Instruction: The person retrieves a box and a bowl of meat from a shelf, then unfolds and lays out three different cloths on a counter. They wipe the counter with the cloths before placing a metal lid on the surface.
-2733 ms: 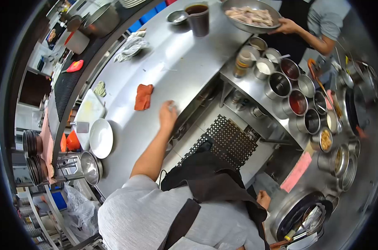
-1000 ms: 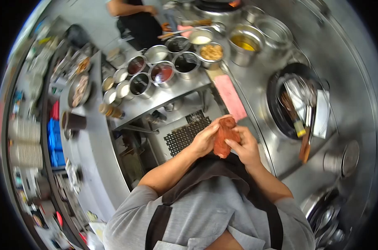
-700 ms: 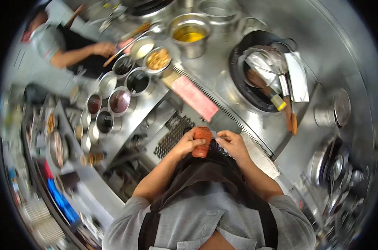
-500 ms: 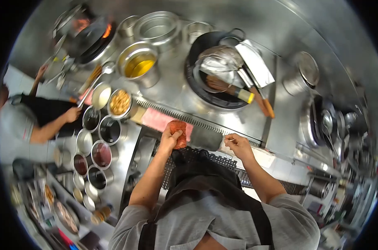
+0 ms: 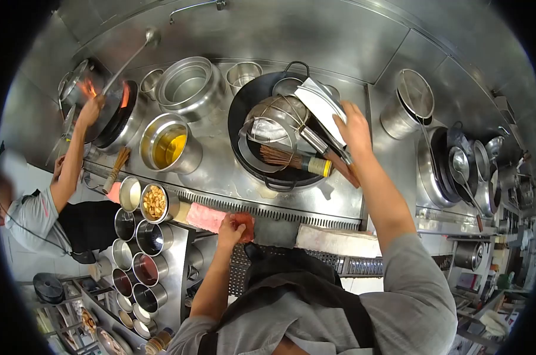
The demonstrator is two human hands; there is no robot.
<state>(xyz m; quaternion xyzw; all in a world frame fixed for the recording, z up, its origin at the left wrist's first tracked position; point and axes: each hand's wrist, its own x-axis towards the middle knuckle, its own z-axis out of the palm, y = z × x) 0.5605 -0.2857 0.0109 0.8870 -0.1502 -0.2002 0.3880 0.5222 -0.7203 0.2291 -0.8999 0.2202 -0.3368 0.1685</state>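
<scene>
My left hand (image 5: 231, 231) is closed on a red cloth (image 5: 244, 223) at the counter's front edge, beside a pink folded cloth (image 5: 205, 218). My right hand (image 5: 353, 127) reaches over the right side of a large black wok (image 5: 235, 127) and grips a white flat object (image 5: 320, 110) by its right edge. In the wok lie a wire strainer (image 5: 279, 109), a metal bowl and a bamboo brush (image 5: 279, 156). Wooden handles (image 5: 346, 170) stick out over the rim below my right hand.
At left a co-worker (image 5: 37, 219) holds a ladle over a flaming wok (image 5: 111, 112). A pot of yellow liquid (image 5: 188, 155) and a large pot (image 5: 188, 83) stand left of the black wok. Sauce containers (image 5: 145, 269) line the left counter. A strainer pot (image 5: 398, 118) stands right.
My right hand has moved from the front edge up to the white object. My left hand has lowered the red cloth onto the edge. The co-worker's arm is now raised with the ladle.
</scene>
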